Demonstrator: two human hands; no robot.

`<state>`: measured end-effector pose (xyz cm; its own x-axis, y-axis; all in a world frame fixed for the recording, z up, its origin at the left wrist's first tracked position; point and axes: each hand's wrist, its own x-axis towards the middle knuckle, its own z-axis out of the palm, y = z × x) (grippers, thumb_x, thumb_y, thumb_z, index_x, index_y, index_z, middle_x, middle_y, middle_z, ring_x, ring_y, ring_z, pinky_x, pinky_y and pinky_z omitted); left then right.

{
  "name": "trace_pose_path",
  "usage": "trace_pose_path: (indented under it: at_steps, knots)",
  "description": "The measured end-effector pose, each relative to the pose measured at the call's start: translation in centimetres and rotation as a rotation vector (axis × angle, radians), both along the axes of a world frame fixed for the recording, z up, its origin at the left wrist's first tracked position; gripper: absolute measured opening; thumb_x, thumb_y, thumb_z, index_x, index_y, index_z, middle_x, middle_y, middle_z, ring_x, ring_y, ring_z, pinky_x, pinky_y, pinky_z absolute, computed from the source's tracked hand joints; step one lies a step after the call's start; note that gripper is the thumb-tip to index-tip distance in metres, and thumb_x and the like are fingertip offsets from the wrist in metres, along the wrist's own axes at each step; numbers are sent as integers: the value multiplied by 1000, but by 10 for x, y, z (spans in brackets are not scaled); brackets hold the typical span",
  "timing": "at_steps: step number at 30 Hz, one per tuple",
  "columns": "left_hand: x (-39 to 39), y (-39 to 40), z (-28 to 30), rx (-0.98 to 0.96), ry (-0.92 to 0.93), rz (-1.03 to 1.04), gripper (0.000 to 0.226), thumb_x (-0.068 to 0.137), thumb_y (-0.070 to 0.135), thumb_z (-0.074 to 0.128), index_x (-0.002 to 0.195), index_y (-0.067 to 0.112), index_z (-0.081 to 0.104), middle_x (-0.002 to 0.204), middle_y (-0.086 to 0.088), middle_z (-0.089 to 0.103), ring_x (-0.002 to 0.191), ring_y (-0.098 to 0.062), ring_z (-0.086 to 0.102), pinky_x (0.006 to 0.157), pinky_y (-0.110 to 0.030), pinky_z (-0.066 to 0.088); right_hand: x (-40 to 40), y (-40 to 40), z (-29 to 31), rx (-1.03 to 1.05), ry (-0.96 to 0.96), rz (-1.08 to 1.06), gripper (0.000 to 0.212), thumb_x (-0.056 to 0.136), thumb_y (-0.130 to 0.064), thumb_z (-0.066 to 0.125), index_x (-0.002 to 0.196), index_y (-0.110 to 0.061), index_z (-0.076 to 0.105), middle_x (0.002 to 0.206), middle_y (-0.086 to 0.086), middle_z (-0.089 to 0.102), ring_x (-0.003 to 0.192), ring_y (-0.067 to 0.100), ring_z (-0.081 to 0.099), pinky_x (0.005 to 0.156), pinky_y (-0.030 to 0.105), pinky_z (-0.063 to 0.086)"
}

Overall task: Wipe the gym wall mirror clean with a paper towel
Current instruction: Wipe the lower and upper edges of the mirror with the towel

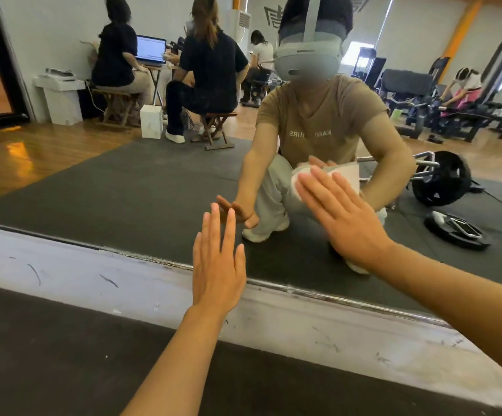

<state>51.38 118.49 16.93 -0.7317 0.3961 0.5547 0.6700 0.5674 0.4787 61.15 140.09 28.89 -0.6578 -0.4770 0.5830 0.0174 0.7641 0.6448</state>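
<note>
Paper towel (296,183), white, folded or bunched into a flat pad, sits right of frame centre, pinned against the mirror (141,187) under the right hand (336,214); only its edge peeks out past the fingertips, and its reflection shows as a pale sheet just above. Right hand is flat, fingers straight and together, pressing the towel to the glass, not curled round it. Left hand (218,265) at lower centre is also flat and spread, holds nothing, fingertips appear to touch the glass low down near the mirror's bottom edge, likely bracing. Step in hand, as I read it: wiping the lower part of the mirror. To do it well: keep the palm pressure even so the pad does not slip out, overlap strokes, work toward the bottom edge, refold when the face soils; the bare left hand may leave prints, so wipe that spot last. Mirror is smooth, glossy, large, with a thin metal trim strip (303,292) along its base, worn and flaking. Below it a pale wall ledge (93,274), matte, scuffed with dark marks. Dark rubbery floor mat (48,355) in lower left, dull and finely textured.
</note>
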Motion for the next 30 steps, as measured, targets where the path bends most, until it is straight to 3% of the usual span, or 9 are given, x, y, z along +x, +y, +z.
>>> trace_pose_path:
  at_steps: [3,5,10,13,17,20,23,28,30]
  knots:
    - [3,12,-6,-6,81,-11,62,104,40,18,158,30,-11,164,3,-26,152,-14,-18,122,-40,-3,12,10,5,-177,97,-8,67,89,4,54,153,-2,33,161,17,24,152,34,13,125,47,7]
    - [11,23,-9,-20,122,-38,62,106,37,20,159,27,-8,166,1,-23,154,-18,-14,124,-41,-1,19,14,-18,-238,84,21,66,91,1,55,153,-4,34,161,15,26,152,35,15,124,47,9]
    - [30,51,-19,-97,232,-117,63,106,33,25,161,25,-5,168,-5,-14,155,-24,-7,124,-43,0,36,33,-105,-256,-1,22,58,102,-15,49,155,-11,26,163,10,23,153,29,13,125,46,12]
    - [39,64,-24,-124,255,-159,62,106,32,27,161,22,2,168,-8,-6,155,-25,-4,124,-44,2,59,49,-155,-175,-118,-42,63,99,-15,46,157,-11,22,166,9,12,154,29,7,126,44,4]
    - [48,81,-29,-149,283,-174,63,105,33,29,161,21,4,168,-9,-3,155,-25,-2,123,-46,5,90,66,-197,-116,-267,-152,78,89,-7,59,158,-12,22,167,8,5,154,28,3,125,42,-2]
    - [58,96,-29,-150,308,-206,63,105,32,30,161,20,6,168,-8,-6,155,-25,-2,124,-46,5,93,69,-190,-108,-283,-128,76,89,-1,49,158,-11,20,167,9,11,154,29,7,126,42,3]
    - [69,112,-30,-140,345,-253,63,105,32,33,161,19,8,168,-7,-10,155,-25,-3,124,-47,4,94,77,-174,-35,-298,-81,86,85,0,59,158,-10,15,165,11,17,152,29,16,124,43,11]
    - [72,132,-28,-115,362,-223,60,106,35,29,161,20,8,168,-6,-10,155,-26,-4,124,-46,-3,100,95,-146,-63,-252,23,86,83,-3,72,153,-4,22,156,13,27,144,31,28,120,46,25]
    - [73,138,-30,-110,355,-188,60,106,35,28,161,20,9,167,-6,-12,155,-25,-7,124,-46,-6,108,106,-132,-119,-182,49,78,93,-2,62,155,-3,15,154,15,29,142,34,31,116,48,30]
